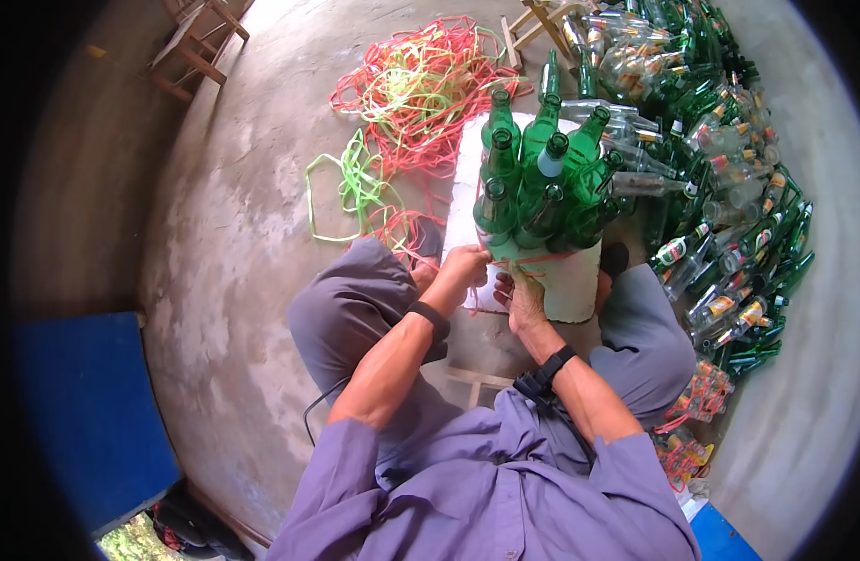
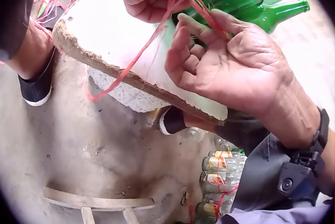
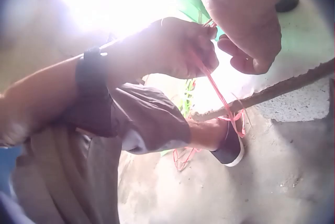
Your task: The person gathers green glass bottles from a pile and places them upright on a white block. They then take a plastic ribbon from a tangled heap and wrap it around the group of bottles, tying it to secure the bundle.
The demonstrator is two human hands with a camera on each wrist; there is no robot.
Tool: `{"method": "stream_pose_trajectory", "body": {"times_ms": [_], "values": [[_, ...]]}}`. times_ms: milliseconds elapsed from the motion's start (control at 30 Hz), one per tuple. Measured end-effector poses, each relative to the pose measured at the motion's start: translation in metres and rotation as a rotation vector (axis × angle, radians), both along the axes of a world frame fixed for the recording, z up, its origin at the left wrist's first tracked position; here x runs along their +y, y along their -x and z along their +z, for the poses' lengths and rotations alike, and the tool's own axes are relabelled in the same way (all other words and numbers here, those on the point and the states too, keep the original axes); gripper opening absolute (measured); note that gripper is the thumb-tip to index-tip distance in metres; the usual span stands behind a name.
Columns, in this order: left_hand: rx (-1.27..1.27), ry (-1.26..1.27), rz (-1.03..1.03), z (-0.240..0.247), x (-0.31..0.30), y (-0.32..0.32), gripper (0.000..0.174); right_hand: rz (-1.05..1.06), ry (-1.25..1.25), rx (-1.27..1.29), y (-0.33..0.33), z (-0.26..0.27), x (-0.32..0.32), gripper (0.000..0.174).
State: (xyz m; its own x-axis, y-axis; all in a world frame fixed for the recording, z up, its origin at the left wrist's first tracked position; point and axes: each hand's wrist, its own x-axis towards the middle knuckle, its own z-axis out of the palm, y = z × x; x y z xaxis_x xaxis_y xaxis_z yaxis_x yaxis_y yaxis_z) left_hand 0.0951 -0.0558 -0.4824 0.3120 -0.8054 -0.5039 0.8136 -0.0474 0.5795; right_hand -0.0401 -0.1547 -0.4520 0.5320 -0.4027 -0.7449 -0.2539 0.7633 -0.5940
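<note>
A cluster of green glass bottles (image 1: 542, 173) stands upright on a pale board (image 1: 572, 294). Red plastic string (image 1: 548, 257) runs along the near side of their lower parts. My left hand (image 1: 465, 266) grips the string close to the near bottles, and a loose length (image 2: 133, 61) hangs from it past the board's edge. Just to its right, my right hand (image 1: 526, 301) is palm up with its fingers curled. In the left wrist view, this right hand (image 2: 235, 67) has the string between thumb and forefinger.
Tangled red and green string (image 1: 430, 89) lies on the floor beyond the board. Many loose bottles (image 1: 720, 187) are heaped along the right wall. Tied bottle bundles (image 1: 699, 393) sit by the right knee. A wooden stool (image 1: 194, 47) stands far left; a blue panel (image 1: 93, 411) is nearer.
</note>
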Motion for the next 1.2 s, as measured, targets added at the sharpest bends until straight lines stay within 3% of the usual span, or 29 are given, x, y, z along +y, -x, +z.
{"method": "stream_pose_trajectory", "body": {"times_ms": [167, 233, 367, 533, 667, 767, 833, 1200], "values": [[0.125, 0.028, -0.019, 0.011, 0.001, 0.003, 0.010, -0.045, 0.033, -0.043, -0.001, 0.006, 0.001, 0.036], [0.031, -0.191, 0.110, 0.028, -0.006, 0.010, 0.009, -0.025, 0.028, -0.043, 0.000, 0.007, 0.001, 0.035], [0.020, -0.196, 0.097, 0.029, -0.005, 0.009, 0.009, -0.048, 0.006, -0.088, 0.002, 0.010, 0.003, 0.034], [-0.095, -0.029, 0.019, 0.027, 0.005, 0.006, 0.008, 0.029, 0.138, -0.023, 0.001, 0.007, 0.000, 0.035], [-0.032, 0.046, 0.042, 0.012, 0.008, 0.005, 0.009, 0.034, 0.155, -0.018, 0.002, 0.007, 0.003, 0.037], [-0.027, -0.010, 0.075, 0.025, 0.003, 0.004, 0.005, 0.098, 0.189, -0.028, 0.000, 0.017, 0.005, 0.031], [-0.063, -0.247, 0.107, 0.038, -0.003, 0.002, 0.004, 0.105, 0.196, -0.048, -0.001, 0.015, 0.009, 0.030], [-0.136, -0.289, 0.244, 0.058, -0.003, -0.006, 0.008, 0.141, 0.198, -0.055, -0.015, 0.016, 0.017, 0.029]]}}
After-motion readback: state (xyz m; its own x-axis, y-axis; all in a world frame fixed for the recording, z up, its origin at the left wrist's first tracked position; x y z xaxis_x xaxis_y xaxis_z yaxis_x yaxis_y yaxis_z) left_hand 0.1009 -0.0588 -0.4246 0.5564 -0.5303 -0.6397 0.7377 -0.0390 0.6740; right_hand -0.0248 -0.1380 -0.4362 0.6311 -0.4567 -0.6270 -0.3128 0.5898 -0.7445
